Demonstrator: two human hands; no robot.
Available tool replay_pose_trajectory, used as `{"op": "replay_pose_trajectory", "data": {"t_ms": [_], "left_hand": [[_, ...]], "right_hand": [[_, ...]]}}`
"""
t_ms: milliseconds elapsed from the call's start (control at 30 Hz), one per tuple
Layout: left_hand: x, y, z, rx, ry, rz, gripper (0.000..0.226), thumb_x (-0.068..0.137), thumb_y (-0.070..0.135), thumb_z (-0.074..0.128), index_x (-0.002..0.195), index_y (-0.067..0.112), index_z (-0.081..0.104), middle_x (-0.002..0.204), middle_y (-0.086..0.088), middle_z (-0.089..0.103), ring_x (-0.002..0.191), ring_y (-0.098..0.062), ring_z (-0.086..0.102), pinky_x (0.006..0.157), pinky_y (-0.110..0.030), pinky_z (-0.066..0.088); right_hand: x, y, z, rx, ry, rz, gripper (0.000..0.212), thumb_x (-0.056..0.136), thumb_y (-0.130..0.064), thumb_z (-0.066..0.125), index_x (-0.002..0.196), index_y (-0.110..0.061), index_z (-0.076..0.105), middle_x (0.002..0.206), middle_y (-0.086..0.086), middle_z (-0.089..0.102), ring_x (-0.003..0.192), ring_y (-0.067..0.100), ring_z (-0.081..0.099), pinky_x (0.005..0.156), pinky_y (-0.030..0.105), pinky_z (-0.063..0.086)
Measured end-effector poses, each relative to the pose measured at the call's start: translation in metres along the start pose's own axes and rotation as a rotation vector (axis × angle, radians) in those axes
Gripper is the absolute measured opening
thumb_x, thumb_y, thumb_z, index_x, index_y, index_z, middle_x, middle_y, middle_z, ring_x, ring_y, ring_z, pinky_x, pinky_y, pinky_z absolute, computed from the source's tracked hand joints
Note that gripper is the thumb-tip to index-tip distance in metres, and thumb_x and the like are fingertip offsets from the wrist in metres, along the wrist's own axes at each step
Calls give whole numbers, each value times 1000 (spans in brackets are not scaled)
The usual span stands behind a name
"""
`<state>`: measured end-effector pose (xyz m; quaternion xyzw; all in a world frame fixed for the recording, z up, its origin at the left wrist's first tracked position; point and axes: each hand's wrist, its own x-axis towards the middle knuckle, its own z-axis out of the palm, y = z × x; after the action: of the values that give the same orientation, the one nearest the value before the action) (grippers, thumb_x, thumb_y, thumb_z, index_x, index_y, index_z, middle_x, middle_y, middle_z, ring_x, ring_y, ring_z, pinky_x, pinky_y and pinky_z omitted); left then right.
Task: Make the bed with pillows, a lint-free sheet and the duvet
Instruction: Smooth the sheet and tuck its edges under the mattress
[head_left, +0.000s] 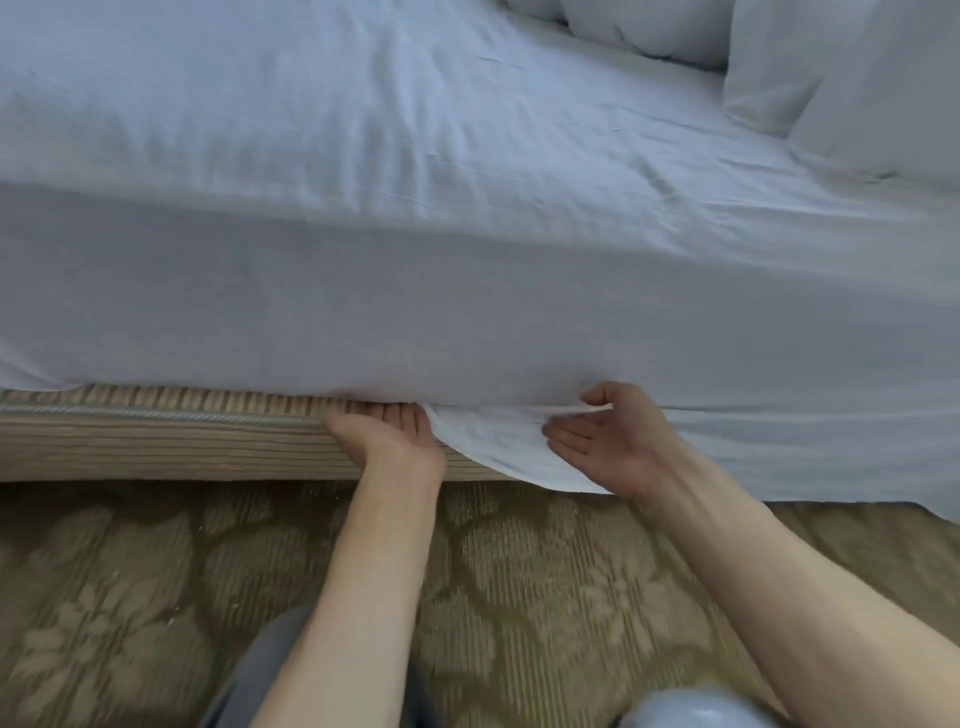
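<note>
A pale blue sheet (415, 234) covers the mattress and hangs down its near side. My left hand (387, 428) lies palm up with its fingers pushed under the sheet's lower edge, between the mattress and the ribbed wooden bed base (156, 436). My right hand (613, 436) holds a loose fold of the hanging sheet, thumb on top and straight fingers beneath it. Pillows (852, 78) in the same pale fabric lie at the top right of the bed.
A patterned olive carpet (130, 597) lies below the bed base. To the right the sheet hangs loose down to the floor (857, 457). My knees show at the bottom edge.
</note>
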<state>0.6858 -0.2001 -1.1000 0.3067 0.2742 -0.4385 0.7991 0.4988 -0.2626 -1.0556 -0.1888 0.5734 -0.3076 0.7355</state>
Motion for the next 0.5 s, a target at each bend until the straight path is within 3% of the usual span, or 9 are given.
{"op": "replay_pose_trajectory", "data": {"t_ms": [100,167,267,500], "left_hand": [[8,3,-9,36,39,-72,64,104,57,32,142,9,51,136,-11,61,124,-23,60,117,-38,40],[4,1,-8,74,31,-127,67,104,56,31,145,5,49,139,-12,58,129,-25,56,119,-39,36],[-6,-14,-9,91,15,-155,69,105,55,32,145,1,47,143,-15,55,136,-27,51,123,-40,31],[-3,-37,1,-2,-116,-136,65,97,55,50,138,6,54,132,-15,62,122,-29,60,117,-45,39]], "right_hand": [[-12,-18,-41,-176,106,-49,30,97,-13,49,120,7,54,127,21,63,114,32,64,111,44,45],[-13,-23,-55,-179,120,-68,32,99,-12,48,125,6,55,128,21,65,116,32,65,112,45,45],[-12,-15,-46,-106,47,-60,41,98,-12,49,133,8,48,132,23,61,121,35,62,112,46,45],[3,8,-27,188,-138,-1,49,94,-15,52,138,6,49,136,24,58,127,35,58,118,45,38]]}}
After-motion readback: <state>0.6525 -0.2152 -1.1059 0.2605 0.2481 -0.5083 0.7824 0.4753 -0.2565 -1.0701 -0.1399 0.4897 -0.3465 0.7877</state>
